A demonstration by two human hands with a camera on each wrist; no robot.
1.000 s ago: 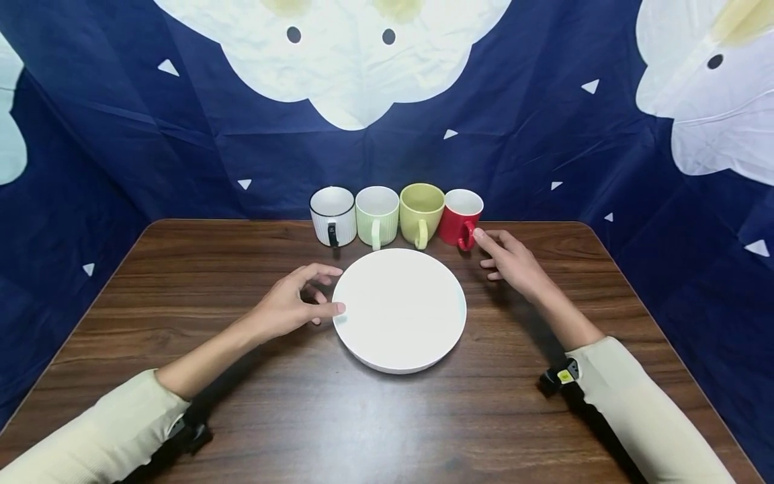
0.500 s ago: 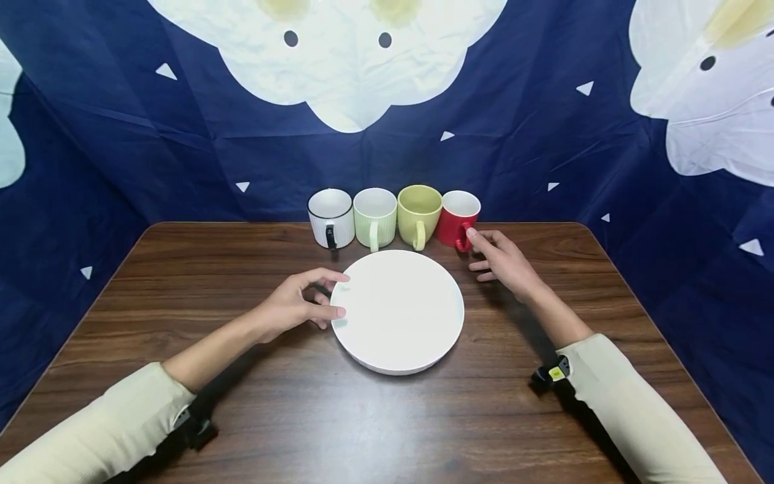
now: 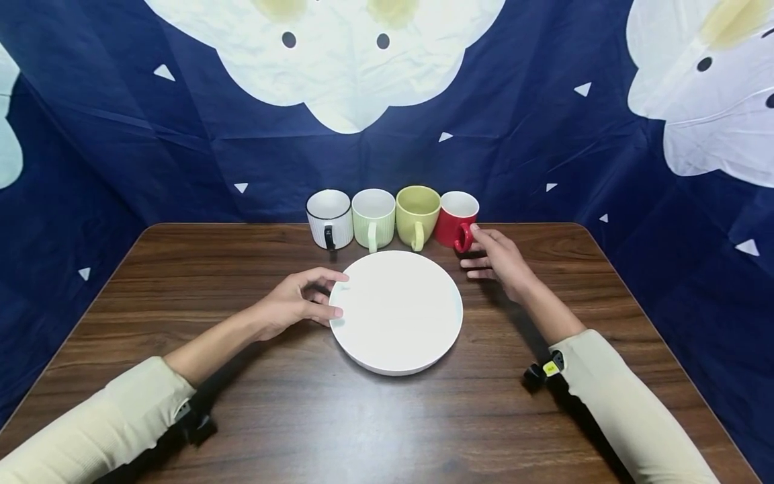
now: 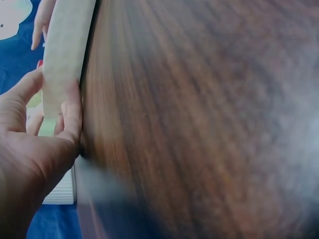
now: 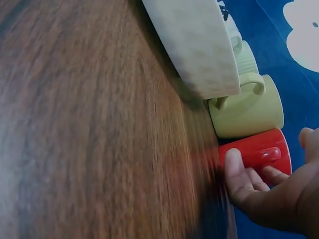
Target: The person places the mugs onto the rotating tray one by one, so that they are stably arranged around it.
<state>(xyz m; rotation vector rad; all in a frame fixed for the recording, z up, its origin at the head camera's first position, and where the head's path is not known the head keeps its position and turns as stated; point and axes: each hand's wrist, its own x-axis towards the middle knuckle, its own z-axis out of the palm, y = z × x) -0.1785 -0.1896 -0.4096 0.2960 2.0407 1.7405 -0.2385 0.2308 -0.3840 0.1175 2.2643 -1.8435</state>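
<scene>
A large white round dish (image 3: pixel 396 316) with a tall side wall stands mid-table. My left hand (image 3: pixel 297 304) holds it at the left rim; thumb and index fingertip lie over the edge, other fingers bend against the wall (image 4: pixel 67 55). A red mug (image 3: pixel 455 225) stands at the right end of a row of mugs, its handle turned forward. Beside that handle is my right hand (image 3: pixel 503 263), with thumb tip right at it and the other fingers stretched out. In the right wrist view, the fingertips (image 5: pixel 233 162) overlap the red mug's side.
Left of the red mug stand an olive-yellow mug (image 3: pixel 418 215), a pale green ribbed mug (image 3: pixel 373 218) and a white mug with black rim and handle (image 3: pixel 329 218). A dark blue cloth (image 3: pixel 181 154) with white clouds hangs behind the brown wooden table (image 3: pixel 199 282).
My left index finger has come onto the dish's rim. My right hand has edged left and toward me, its fingers reaching past the red mug's handle. Dish and mugs have stayed put.
</scene>
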